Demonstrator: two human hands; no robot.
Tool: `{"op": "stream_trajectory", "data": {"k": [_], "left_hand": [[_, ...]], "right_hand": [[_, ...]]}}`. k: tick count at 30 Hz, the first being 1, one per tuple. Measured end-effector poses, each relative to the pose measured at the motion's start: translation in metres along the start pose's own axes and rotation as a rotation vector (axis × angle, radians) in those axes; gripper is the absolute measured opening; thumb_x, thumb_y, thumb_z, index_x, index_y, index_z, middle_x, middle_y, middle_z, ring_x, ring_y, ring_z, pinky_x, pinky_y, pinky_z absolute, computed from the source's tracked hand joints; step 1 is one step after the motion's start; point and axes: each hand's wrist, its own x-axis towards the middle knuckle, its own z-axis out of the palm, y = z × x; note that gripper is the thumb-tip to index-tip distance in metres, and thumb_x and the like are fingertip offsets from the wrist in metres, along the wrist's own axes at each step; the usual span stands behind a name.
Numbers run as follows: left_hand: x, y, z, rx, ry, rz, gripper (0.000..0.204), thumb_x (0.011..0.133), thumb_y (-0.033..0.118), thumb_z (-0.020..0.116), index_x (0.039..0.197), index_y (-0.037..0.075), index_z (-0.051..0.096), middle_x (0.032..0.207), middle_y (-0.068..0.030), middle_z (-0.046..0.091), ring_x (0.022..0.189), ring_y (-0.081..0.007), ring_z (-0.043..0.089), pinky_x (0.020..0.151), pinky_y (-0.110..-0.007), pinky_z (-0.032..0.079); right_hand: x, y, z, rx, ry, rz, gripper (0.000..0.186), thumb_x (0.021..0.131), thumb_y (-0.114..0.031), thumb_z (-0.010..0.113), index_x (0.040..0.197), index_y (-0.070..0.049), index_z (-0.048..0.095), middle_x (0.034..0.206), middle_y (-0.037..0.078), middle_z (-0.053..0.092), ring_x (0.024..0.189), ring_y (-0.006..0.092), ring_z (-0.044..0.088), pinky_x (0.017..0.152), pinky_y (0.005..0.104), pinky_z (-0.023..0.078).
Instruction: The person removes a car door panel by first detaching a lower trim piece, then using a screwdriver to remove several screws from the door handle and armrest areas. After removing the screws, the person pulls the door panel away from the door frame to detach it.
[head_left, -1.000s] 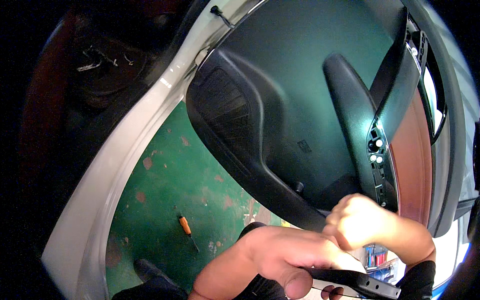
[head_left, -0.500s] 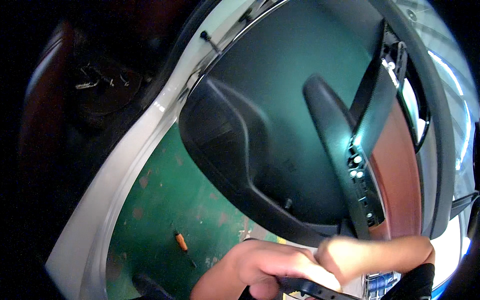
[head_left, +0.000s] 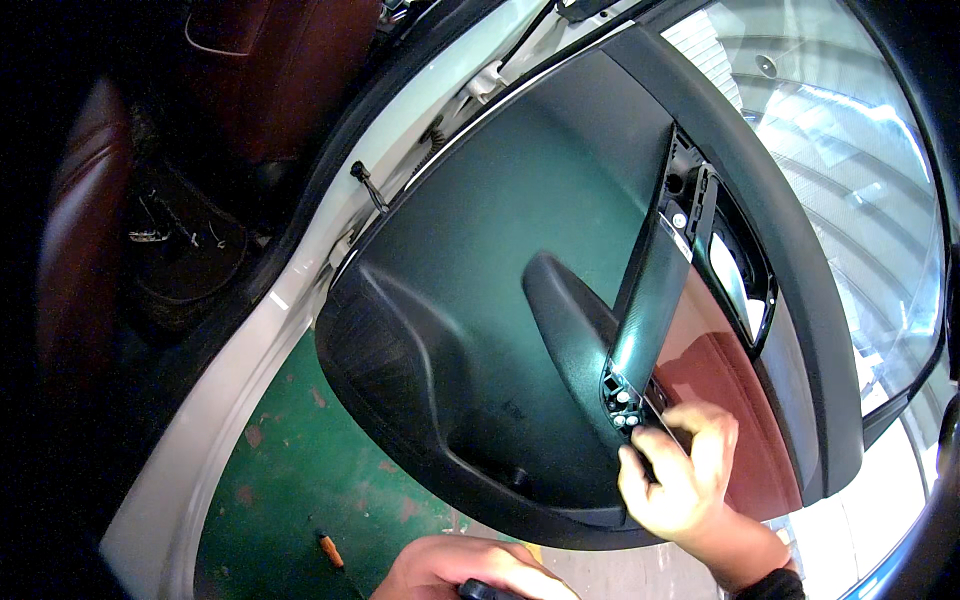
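Observation:
A car door's inner panel (head_left: 520, 300) stands open in front of me, dark with a brownish-red insert (head_left: 710, 375). At the lower end of its pull handle (head_left: 650, 305), an uncovered recess (head_left: 622, 408) shows several pale round spots. My right hand (head_left: 690, 470) is just below that recess, fingers curled with their tips at its edge; whatever they pinch is hidden. Low in the picture, my left hand (head_left: 460, 570) is closed around a black plastic piece (head_left: 485, 590), which the lower edge of the picture cuts off.
An orange-handled screwdriver (head_left: 331, 550) lies on the green floor (head_left: 300, 440) at lower left. The white door sill (head_left: 190, 440) curves along the left, with dark red seats (head_left: 290, 80) beyond it. Door window glass (head_left: 820, 150) is at upper right.
My right hand has left my left hand and the black piece, moving up to the recess. My left hand sits lower. The whole view has shifted, so the door appears further left.

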Motion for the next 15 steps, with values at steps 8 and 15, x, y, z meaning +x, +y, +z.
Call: {"op": "stream_trajectory", "data": {"k": [8,15], "left_hand": [[0.0,-0.005,0.033,-0.117,0.409,0.013,0.08,0.097,0.06,0.041,0.102,-0.016,0.065,0.088,-0.0273,0.069,0.073,-0.0317,0.07,0.065,-0.04,0.057],[0.021,0.028,0.072,-0.133,0.854,-0.091,0.061,0.098,0.046,0.049,0.083,-0.009,0.07,0.077,-0.0185,0.068,0.066,-0.0264,0.068,0.062,-0.033,0.054]], "right_hand": [[-0.011,-0.005,0.025,-0.001,-0.044,0.152,0.039,0.07,-0.013,0.079,0.105,0.0,0.067,0.127,0.026,0.054,0.104,0.0406,0.057,0.086,0.0492,0.047],[-0.001,-0.03,0.035,-0.049,-0.058,0.262,0.039,0.075,-0.013,0.076,0.109,0.002,0.063,0.14,0.029,0.046,0.106,0.0426,0.054,0.09,0.0502,0.043]]}}
